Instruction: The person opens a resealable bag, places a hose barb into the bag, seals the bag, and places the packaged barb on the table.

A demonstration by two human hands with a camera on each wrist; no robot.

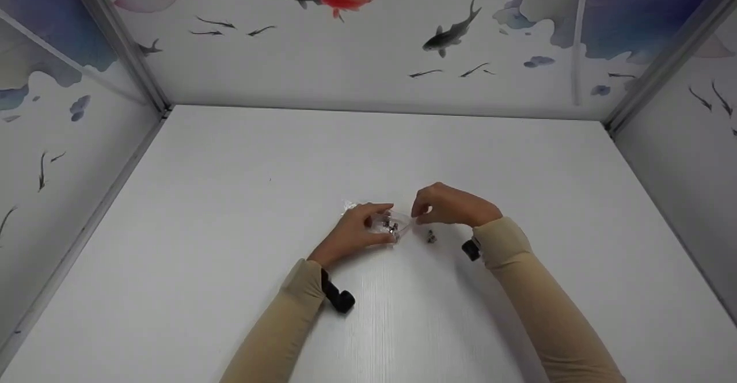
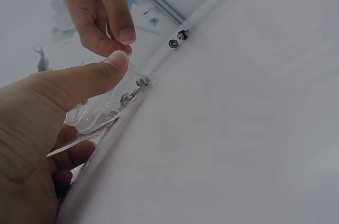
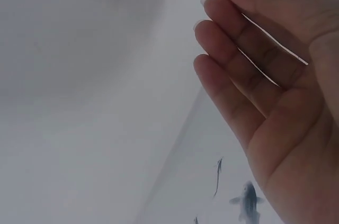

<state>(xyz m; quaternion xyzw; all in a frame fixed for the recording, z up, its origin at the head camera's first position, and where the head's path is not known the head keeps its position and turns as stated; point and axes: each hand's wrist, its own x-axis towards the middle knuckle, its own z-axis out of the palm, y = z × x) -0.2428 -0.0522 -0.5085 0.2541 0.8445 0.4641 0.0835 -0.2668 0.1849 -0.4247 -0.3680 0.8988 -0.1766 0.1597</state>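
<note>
A small clear plastic bag (image 1: pixel 401 222) with several small dark-and-silver metal parts (image 2: pixel 127 98) inside lies at the middle of the table. My left hand (image 1: pixel 360 228) grips it from the left, thumb on the near side and fingers on the far side. My right hand (image 1: pixel 452 205) is bent down at the bag's right edge, thumb and index fingertips close together there. Whether they pinch the bag or a small part I cannot tell. Two metal parts (image 2: pixel 178 39) lie loose on the table below the right hand, just right of the bag.
Crinkled clear plastic (image 1: pixel 348 204) shows behind the left hand. The white table (image 1: pixel 230 158) is enclosed at the back and both sides by white panels (image 1: pixel 374 55) with painted fish. Black wrist cameras (image 1: pixel 344 301) sit on both sleeves.
</note>
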